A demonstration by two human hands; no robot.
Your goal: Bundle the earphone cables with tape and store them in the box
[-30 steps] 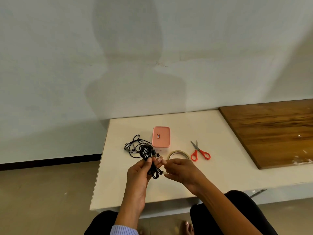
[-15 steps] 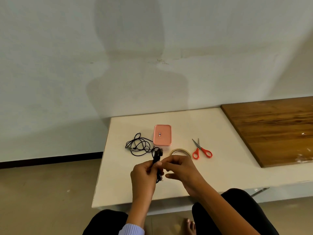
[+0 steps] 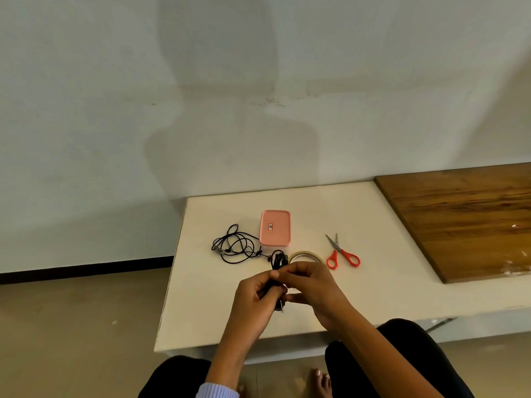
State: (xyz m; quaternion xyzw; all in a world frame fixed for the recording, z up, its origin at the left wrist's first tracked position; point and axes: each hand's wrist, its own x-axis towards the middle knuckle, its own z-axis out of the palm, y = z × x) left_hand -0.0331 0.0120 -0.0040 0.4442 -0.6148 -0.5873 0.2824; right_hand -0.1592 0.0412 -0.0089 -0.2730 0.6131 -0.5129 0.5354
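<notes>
My left hand [image 3: 253, 300] grips a folded bundle of black earphone cable [image 3: 278, 261] above the white table [image 3: 382, 285]; loops stick out above my fist and a plug end hangs below it. My right hand [image 3: 311, 285] pinches the same bundle at its middle, fingertips touching the left thumb. A second black earphone cable [image 3: 235, 245] lies loose on the table, just left of the closed pink box [image 3: 275, 227]. The tape roll [image 3: 306, 256] lies flat behind my right hand, partly hidden by it.
Red-handled scissors [image 3: 342, 254] lie to the right of the tape. A brown wooden board [image 3: 465, 219] covers the table's right part. The table's left edge drops to a tan floor. My knees sit under the front edge.
The bundle has been drawn tighter into my left fist, with less cable hanging out than a second ago. Both hands have closed together around its middle.
</notes>
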